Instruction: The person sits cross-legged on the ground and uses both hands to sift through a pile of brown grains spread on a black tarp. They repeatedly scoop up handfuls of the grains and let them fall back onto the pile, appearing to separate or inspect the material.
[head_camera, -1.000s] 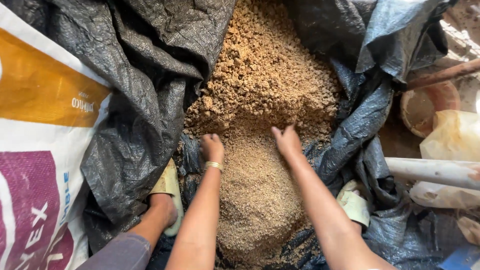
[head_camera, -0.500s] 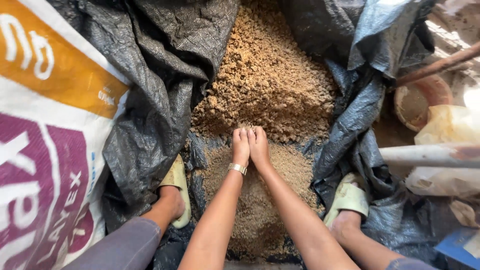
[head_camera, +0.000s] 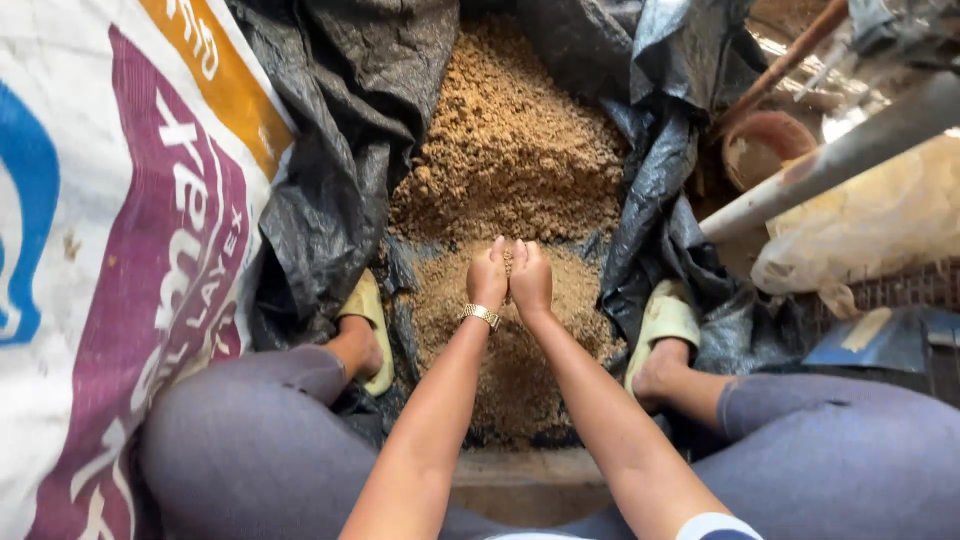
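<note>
Sandy-brown crumbly meal (head_camera: 505, 150): left hand (head_camera: 487, 277) and right hand (head_camera: 531, 279) cupped together grasping a scoop; next, lift without spilling.

Coarse, crumbly brown meal (head_camera: 505, 150) lies matt on crinkled, faintly glossy black plastic sheeting (head_camera: 340, 160) (a woven printed sack (head_camera: 110, 250) alongside); the bracelet (head_camera: 481, 316) gleams metallic.

A crumpled black plastic sheet (head_camera: 330, 190) covers the ground, carrying a heap of brown granular meal (head_camera: 505, 150) at its middle; a printed white sack (head_camera: 110, 250) lies at the left
</note>
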